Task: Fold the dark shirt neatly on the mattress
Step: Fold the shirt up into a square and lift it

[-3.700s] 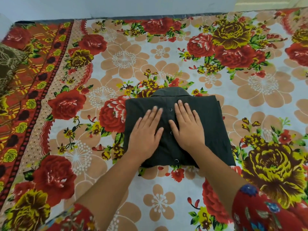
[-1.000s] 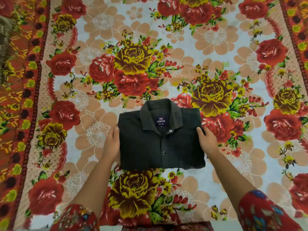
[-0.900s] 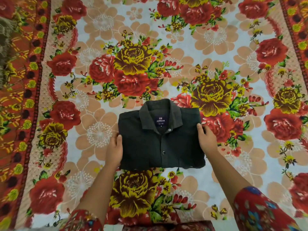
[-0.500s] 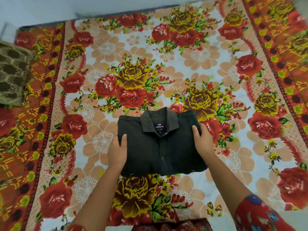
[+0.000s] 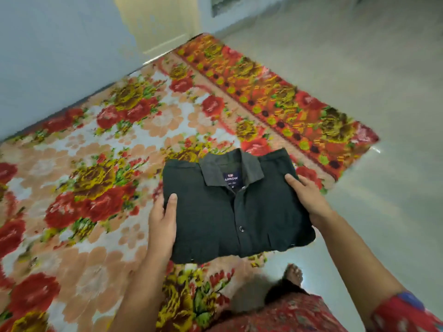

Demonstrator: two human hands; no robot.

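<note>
The floral mattress [image 5: 96, 144] fills the left, against a pale wall [image 5: 48, 56]. The left hand [image 5: 161, 226] grips the folded shirt's [image 5: 230, 212] left edge, thumb on top and fingers underneath. The shirt lies collar-up between both hands at the mattress's near right edge, one corner out over the floor [image 5: 359, 68]. The right hand [image 5: 309, 197] grips its right edge, thumb on top. A bare foot [image 5: 292, 274] stands below.
</note>
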